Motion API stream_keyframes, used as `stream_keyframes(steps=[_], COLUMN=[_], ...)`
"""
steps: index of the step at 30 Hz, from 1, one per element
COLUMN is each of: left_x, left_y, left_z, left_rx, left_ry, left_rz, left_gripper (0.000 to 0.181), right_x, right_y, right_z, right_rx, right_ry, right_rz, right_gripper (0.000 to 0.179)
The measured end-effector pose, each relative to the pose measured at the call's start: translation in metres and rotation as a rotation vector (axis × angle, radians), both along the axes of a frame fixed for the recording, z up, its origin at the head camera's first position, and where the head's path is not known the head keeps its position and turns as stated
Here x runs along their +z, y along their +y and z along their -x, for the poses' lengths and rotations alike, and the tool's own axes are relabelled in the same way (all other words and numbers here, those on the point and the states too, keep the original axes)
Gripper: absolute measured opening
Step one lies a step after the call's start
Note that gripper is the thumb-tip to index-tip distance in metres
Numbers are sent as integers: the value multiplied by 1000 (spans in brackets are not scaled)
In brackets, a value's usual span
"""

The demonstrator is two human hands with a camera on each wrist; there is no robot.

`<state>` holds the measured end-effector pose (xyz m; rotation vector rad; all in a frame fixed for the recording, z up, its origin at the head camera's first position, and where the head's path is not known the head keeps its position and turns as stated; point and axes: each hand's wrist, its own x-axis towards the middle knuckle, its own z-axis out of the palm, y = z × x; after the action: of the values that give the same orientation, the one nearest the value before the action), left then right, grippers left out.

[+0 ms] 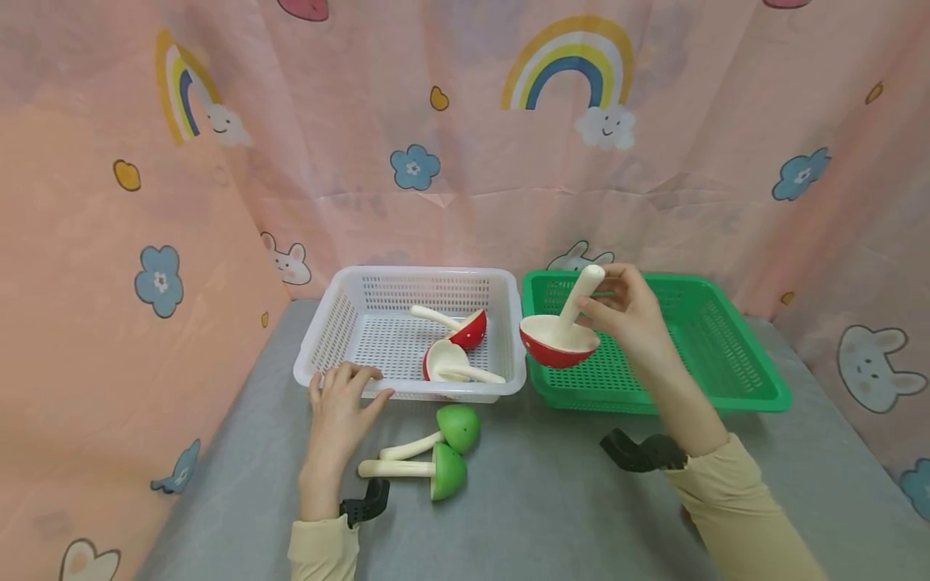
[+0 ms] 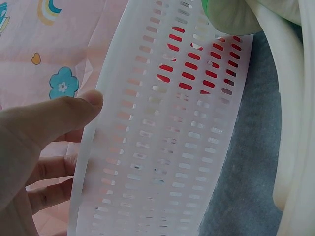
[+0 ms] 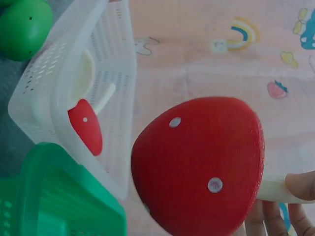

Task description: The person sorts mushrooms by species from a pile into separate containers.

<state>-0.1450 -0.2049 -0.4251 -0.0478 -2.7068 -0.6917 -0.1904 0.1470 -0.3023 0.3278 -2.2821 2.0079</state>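
My right hand [image 1: 630,313] grips the white stem of a red toy mushroom [image 1: 558,353], holding it above the left side of the green basket [image 1: 756,387]. Its white-dotted red cap faces down, and the stem points up. Inside the white basket [image 1: 308,359] lie two more red mushrooms, one behind [image 1: 472,329] and one in front [image 1: 439,359]. At that basket's front left, my left hand [image 1: 341,411] holds the rim, thumb outside and fingers over the edge. Two green toy mushrooms [image 1: 458,428] [image 1: 449,472] lie on the table just right of my left wrist.
The white and green baskets stand side by side at the back of the grey table [image 1: 552,516], close against a pink printed curtain [image 1: 465,218]. Another curtain side hangs along the left. Black straps [image 1: 639,452] sit on both wrists.
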Motion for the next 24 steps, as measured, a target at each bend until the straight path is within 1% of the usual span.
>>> stream_keyframes(steps=[6, 15, 21, 24], left_x=[-1, 2, 2, 1], left_y=[0, 1, 1, 0], left_z=[0, 0, 0, -1], left_rx=[2, -4, -9, -4], left_ry=[1, 12, -1, -5], left_rz=[0, 5, 4, 4], left_gripper=[27, 26, 26, 26], right_x=[-3, -10, -17, -21], right_y=[-20, -55, -85, -102], right_z=[16, 37, 44, 45], right_rx=[34, 83, 106, 123], right_ry=[-18, -1, 17, 7], right_rz=[-49, -42, -42, -33], right_gripper=[32, 34, 37, 36])
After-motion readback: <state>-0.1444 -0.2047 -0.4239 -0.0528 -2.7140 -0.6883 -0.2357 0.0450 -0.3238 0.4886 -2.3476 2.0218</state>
